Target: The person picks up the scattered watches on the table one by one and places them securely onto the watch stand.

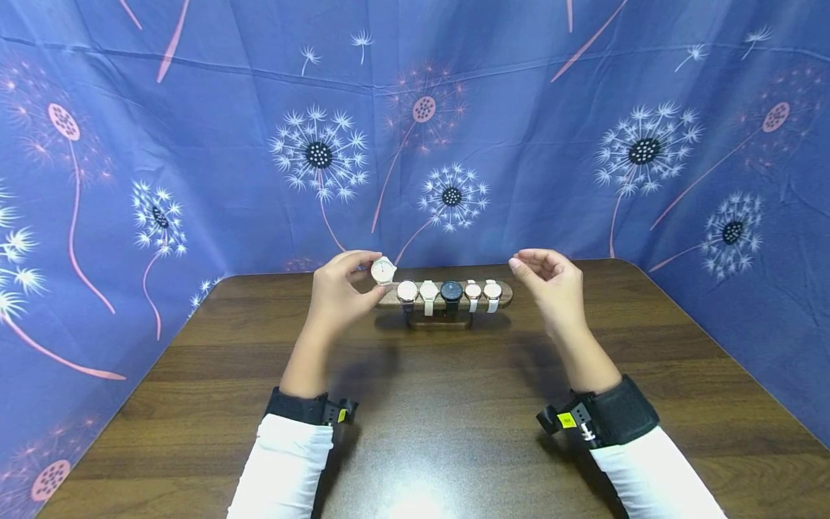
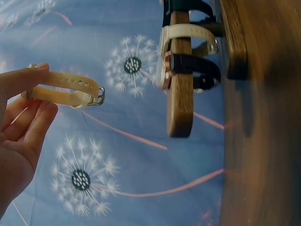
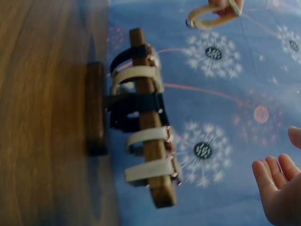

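Note:
My left hand (image 1: 344,285) pinches a cream-strapped watch (image 1: 383,271) by its round white face, just off the left end of a wooden watch stand (image 1: 500,294). In the left wrist view the buckled cream strap (image 2: 70,89) hangs as a loop from my fingertips (image 2: 28,77). Several watches sit strapped around the stand's bar (image 3: 150,127), among them a black one (image 1: 451,291) between pale ones. My right hand (image 1: 545,277) hovers at the stand's right end, fingers loosely curled (image 3: 277,174), holding nothing.
The stand rests near the far edge of a dark wooden table (image 1: 421,404). Blue dandelion-print cloth (image 1: 194,144) walls in the back and both sides. Both wrists carry black straps over white sleeves (image 1: 285,461).

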`<state>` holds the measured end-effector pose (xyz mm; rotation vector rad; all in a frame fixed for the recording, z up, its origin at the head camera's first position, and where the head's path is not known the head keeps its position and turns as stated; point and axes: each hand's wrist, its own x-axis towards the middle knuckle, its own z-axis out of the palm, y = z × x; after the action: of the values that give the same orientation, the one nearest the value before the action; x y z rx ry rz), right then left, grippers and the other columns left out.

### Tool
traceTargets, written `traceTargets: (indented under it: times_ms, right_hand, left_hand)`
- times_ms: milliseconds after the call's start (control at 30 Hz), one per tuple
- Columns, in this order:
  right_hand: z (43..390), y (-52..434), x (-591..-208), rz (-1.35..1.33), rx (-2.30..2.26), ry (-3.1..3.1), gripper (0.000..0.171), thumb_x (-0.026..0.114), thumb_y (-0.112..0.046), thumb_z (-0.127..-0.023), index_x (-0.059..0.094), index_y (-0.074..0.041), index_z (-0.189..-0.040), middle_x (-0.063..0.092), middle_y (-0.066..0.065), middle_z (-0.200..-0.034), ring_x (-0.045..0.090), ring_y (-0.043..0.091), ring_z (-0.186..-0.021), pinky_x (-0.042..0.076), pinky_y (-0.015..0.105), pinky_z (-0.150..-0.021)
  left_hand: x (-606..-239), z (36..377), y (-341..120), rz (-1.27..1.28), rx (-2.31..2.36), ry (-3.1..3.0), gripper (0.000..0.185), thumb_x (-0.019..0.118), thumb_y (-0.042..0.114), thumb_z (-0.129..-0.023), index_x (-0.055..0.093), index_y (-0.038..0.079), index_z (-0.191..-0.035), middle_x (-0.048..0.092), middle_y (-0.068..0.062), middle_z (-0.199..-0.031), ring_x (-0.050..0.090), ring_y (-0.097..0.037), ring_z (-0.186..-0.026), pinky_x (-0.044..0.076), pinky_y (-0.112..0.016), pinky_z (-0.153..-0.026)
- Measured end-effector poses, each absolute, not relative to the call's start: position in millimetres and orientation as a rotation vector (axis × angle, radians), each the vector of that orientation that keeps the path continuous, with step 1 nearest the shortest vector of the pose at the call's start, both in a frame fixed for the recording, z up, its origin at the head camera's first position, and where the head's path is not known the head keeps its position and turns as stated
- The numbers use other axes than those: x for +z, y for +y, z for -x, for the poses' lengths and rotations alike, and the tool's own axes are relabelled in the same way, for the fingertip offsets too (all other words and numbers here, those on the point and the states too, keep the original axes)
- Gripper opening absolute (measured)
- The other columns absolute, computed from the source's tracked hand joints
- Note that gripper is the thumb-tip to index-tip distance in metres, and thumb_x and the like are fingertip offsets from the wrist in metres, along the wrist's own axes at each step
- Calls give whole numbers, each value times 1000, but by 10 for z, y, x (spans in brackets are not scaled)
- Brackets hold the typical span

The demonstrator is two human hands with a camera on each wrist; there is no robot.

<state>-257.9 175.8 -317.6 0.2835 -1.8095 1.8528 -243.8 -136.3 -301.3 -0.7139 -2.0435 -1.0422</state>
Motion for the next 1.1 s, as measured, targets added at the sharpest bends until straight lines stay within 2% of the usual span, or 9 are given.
traceTargets:
  times_ms: [200, 300, 400, 467, 633, 867, 933, 1100]
  right_hand:
    - [2710, 1866, -3276, -215, 1808, -1915, 36, 71, -15, -90, 63, 12, -114, 70, -8, -90, 65, 4, -77, 53, 16, -76]
    - [2776, 1906, -3334, -187, 1800, -1976, 39, 67, -16, -94, 61, 11, -121, 71, 4, -104, 65, 1, -79, 52, 15, -79]
    - [2839, 1959, -3405, -141, 1776, -2056, 42, 63, -20, -96, 58, 9, -127, 65, 19, -120, 64, -1, -81, 51, 15, -82]
    - [2874, 1999, -3457, -104, 1767, -2107, 43, 61, -21, -98, 56, 7, -130, 60, 24, -125, 63, -2, -82, 52, 19, -86]
    - [2957, 2084, -3588, -29, 1792, -2211, 45, 58, -22, -99, 52, 6, -134, 57, 23, -126, 60, -1, -86, 50, 30, -95]
    - [3038, 2090, -3692, -48, 1857, -2314, 45, 56, -13, -99, 47, 10, -136, 52, 27, -133, 61, 18, -105, 48, 36, -98]
    - [3038, 2083, -3703, -59, 1880, -2343, 45, 56, -10, -99, 45, 10, -138, 50, 27, -134, 60, 20, -104, 47, 38, -99]
    - [3034, 2026, -3737, -112, 1937, -2369, 43, 55, -3, -97, 45, 12, -136, 50, 26, -130, 61, 9, -90, 51, 37, -94]
  left_hand:
    - [-3087, 2525, -1500, 588, -1069, -2148, 41, 84, -5, -70, 70, -3, -109, 67, -14, -104, 67, -25, -97, 53, -20, -83]
    - [-3140, 2582, -1568, 522, -1089, -2197, 42, 84, -3, -71, 70, -2, -111, 67, -13, -104, 68, -26, -96, 55, -24, -83]
    - [-3197, 2647, -1622, 468, -1111, -2245, 43, 84, -3, -71, 69, -2, -111, 67, -15, -103, 70, -28, -94, 56, -30, -82]
    - [-3241, 2693, -1654, 435, -1130, -2276, 43, 84, -2, -70, 69, -3, -111, 68, -16, -104, 70, -30, -93, 57, -33, -82]
    - [-3375, 2788, -1728, 366, -1177, -2374, 45, 85, 1, -71, 68, -2, -114, 70, -17, -102, 71, -30, -91, 57, -33, -80]
    - [-3567, 2927, -1797, 366, -1249, -2477, 44, 83, 3, -74, 67, -1, -115, 71, -16, -101, 71, -28, -92, 58, -34, -78]
    - [-3604, 2952, -1803, 372, -1256, -2496, 44, 83, 5, -75, 67, 0, -116, 72, -15, -102, 71, -27, -93, 58, -36, -79]
    - [-3665, 2988, -1816, 382, -1303, -2527, 47, 83, 9, -77, 67, 2, -120, 72, -13, -105, 70, -26, -94, 56, -40, -82]
